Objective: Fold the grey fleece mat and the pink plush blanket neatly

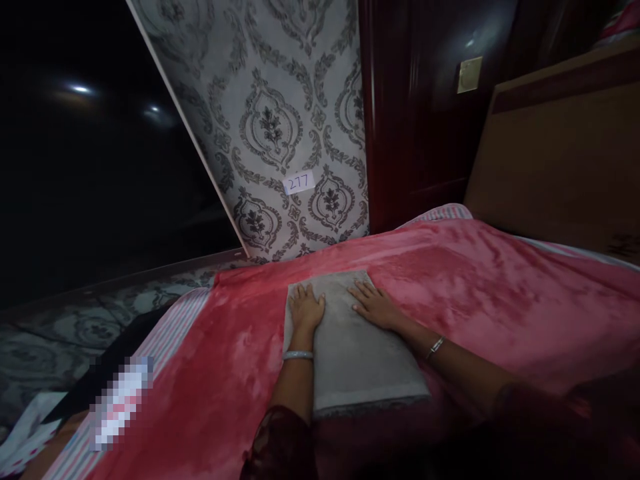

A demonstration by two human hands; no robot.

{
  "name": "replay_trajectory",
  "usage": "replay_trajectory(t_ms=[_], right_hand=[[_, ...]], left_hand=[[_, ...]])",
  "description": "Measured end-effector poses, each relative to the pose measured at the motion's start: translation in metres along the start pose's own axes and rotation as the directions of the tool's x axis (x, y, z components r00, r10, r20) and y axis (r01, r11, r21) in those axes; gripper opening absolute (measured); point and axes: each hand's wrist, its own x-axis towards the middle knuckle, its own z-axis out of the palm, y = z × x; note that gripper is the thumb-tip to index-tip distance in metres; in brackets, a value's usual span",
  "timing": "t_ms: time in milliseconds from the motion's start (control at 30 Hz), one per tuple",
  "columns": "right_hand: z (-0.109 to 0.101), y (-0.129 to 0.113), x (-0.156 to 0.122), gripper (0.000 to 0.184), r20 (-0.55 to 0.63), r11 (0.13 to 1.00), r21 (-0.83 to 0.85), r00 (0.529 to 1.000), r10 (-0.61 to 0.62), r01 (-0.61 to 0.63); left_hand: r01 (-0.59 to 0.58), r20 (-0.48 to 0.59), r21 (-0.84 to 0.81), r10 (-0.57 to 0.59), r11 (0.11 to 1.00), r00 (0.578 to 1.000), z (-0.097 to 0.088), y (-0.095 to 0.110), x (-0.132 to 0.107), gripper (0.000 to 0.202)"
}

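Note:
A grey cloth [350, 353], roughly rectangular and apparently folded, lies flat before me with a darker patterned band along its near edge. On its far left part rests my left hand [306, 310], palm down with the fingers stretched out. My right hand [374, 303] lies on the cloth's far right edge, its fingers spread and pointing left. Neither hand grips anything. Beneath the cloth is a red plush blanket [240, 353].
A striped sheet [183, 317] shows along the blanket's edges. Patterned wallpaper [273, 127] bears a paper label [299, 182] reading 277. A large dark glossy panel [100, 167] stands at left, a brown cardboard box [565, 153] at right, and a dark red wooden panel [415, 120] behind.

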Motion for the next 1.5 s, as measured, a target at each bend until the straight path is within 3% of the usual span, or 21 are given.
replay_trajectory(t_ms=[200,400,500,567,667,800,867,967,1067,1233,1300,1367,1433,1500], right_hand=[[-0.004,0.003,-0.01,0.06,0.033,0.999,0.022,0.999,0.024,-0.025],[-0.029,-0.01,0.034,0.055,-0.088,0.997,0.06,0.996,-0.035,0.04],[-0.023,-0.022,0.056,0.055,-0.091,0.997,0.003,0.992,-0.083,0.083],[-0.013,-0.026,0.063,0.056,-0.08,0.994,-0.013,0.991,-0.109,0.108],[0.0,-0.026,0.064,0.055,-0.069,0.994,-0.015,0.991,-0.111,0.11],[0.003,-0.023,0.062,0.055,-0.068,0.995,-0.001,0.993,-0.099,0.099],[0.0,-0.024,0.061,0.055,-0.06,0.996,0.004,0.994,-0.089,0.09],[-0.005,-0.027,0.06,0.055,-0.038,0.997,0.007,0.996,-0.075,0.075],[-0.007,-0.024,0.053,0.056,-0.02,0.996,0.009,0.996,-0.09,0.09],[-0.012,-0.01,0.042,0.057,0.033,0.979,0.059,0.98,-0.197,0.195],[-0.017,-0.01,0.044,0.058,0.047,0.969,0.093,0.971,-0.233,0.228],[-0.02,-0.018,0.047,0.058,0.028,0.966,0.107,0.97,-0.241,0.236],[-0.019,-0.032,0.049,0.057,0.015,0.966,0.097,0.97,-0.244,0.241],[-0.015,-0.044,0.048,0.056,0.006,0.966,0.074,0.969,-0.249,0.247]], left_hand=[[0.012,-0.087,-0.019,-0.014,1.0,0.996,0.003,0.0,-0.004,0.062],[-0.22,-0.1,-0.05,0.214,0.974,0.972,-0.007,0.003,0.002,0.054],[-0.295,-0.067,-0.052,0.291,0.954,0.954,-0.008,0.009,0.008,0.058],[-0.315,0.027,-0.055,0.317,0.948,0.948,-0.004,0.011,0.011,0.059],[-0.304,0.154,-0.055,0.309,0.951,0.938,0.004,0.011,0.014,0.063],[-0.313,0.184,-0.04,0.315,0.949,0.931,0.006,0.003,0.018,0.068],[-0.257,0.19,-0.007,0.253,0.966,0.949,0.004,-0.004,0.021,0.07],[-0.082,0.198,0.033,0.074,0.996,0.977,0.001,-0.021,0.022,0.072],[0.037,0.225,0.023,-0.042,0.999,0.974,-0.003,-0.043,0.02,0.068],[0.108,0.268,0.035,-0.114,0.993,0.957,-0.02,-0.064,0.01,0.064],[0.069,0.203,0.034,-0.074,0.997,0.976,-0.024,-0.06,0.001,0.065],[-0.04,0.138,0.021,0.037,0.999,0.99,-0.021,-0.052,-0.011,0.065],[-0.128,0.118,0.004,0.127,0.992,0.985,-0.014,-0.044,-0.023,0.064],[-0.138,0.123,-0.007,0.137,0.99,0.983,-0.006,-0.04,-0.033,0.065]])
